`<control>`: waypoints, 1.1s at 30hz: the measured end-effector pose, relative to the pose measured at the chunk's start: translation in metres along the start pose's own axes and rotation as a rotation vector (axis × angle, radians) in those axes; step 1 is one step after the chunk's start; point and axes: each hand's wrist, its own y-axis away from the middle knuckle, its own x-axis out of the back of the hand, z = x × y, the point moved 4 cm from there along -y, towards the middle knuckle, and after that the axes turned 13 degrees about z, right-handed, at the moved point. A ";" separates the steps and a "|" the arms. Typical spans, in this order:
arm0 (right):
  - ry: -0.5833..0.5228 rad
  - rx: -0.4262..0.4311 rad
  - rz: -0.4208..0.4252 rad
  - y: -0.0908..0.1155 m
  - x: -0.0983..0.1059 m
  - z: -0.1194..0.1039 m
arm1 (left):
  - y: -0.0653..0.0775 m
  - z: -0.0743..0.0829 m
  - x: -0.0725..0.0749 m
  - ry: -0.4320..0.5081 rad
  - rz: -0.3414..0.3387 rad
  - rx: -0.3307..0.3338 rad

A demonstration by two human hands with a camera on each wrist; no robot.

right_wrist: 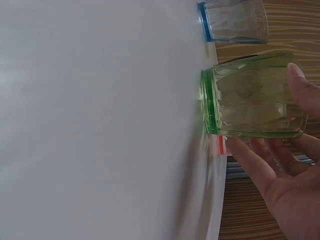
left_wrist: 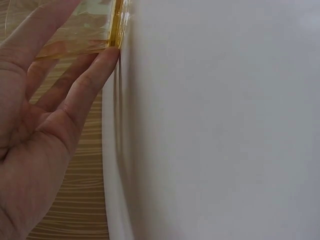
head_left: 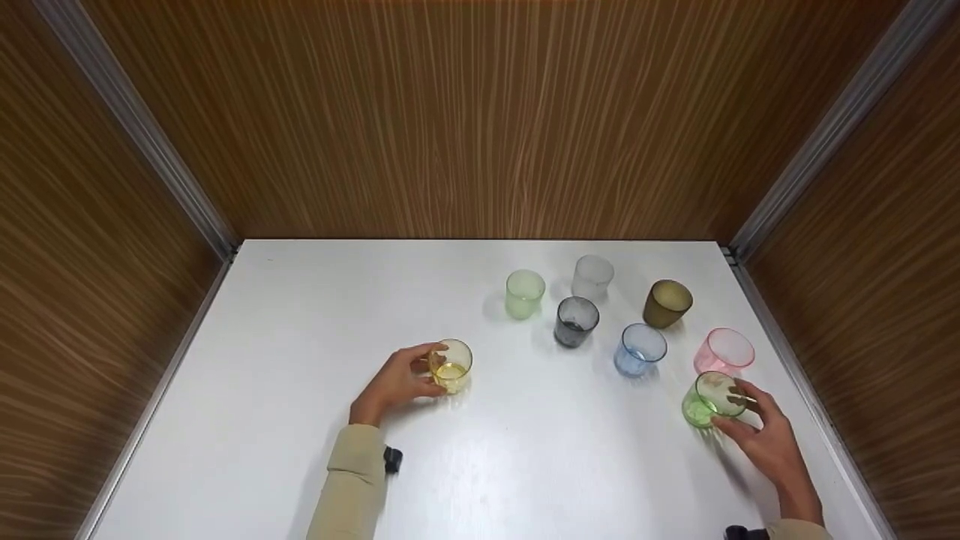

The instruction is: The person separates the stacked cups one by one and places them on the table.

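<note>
Near the middle of the white table, my left hand (head_left: 401, 379) holds a clear yellow glass (head_left: 452, 367), thumb on one side and fingers on the other. The left wrist view shows the yellow glass (left_wrist: 75, 30) cut off at the top, its thick base by the table surface. On the right side, my right hand (head_left: 769, 435) grips a clear green glass (head_left: 701, 412) between thumb and fingers. A pink glass (head_left: 726, 349) stands just behind the green one, partly hidden by it. In the right wrist view the green glass (right_wrist: 250, 100) has its base at the table.
Behind the hands stand a blue glass (head_left: 640, 352), a dark grey glass (head_left: 576, 324), a pale green frosted glass (head_left: 524, 294), a frosted whitish glass (head_left: 592, 277) and an olive-brown glass (head_left: 667, 304). Wood-grain walls (head_left: 480, 120) enclose the table (head_left: 300, 315) at the back and sides.
</note>
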 end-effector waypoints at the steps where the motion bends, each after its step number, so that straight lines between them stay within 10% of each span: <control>1: 0.000 -0.003 0.001 0.000 0.000 0.000 | 0.000 0.000 0.000 -0.001 0.000 0.001; 14: -0.023 0.006 0.041 0.001 0.001 -0.002 | 0.001 0.001 0.000 -0.015 0.008 0.019; 24: -0.119 0.183 0.368 0.008 0.015 -0.034 | -0.001 0.014 -0.007 -0.030 -0.018 -0.029; 33: -0.206 0.296 0.396 -0.004 0.003 -0.059 | -0.006 0.033 -0.036 -0.011 -0.063 -0.092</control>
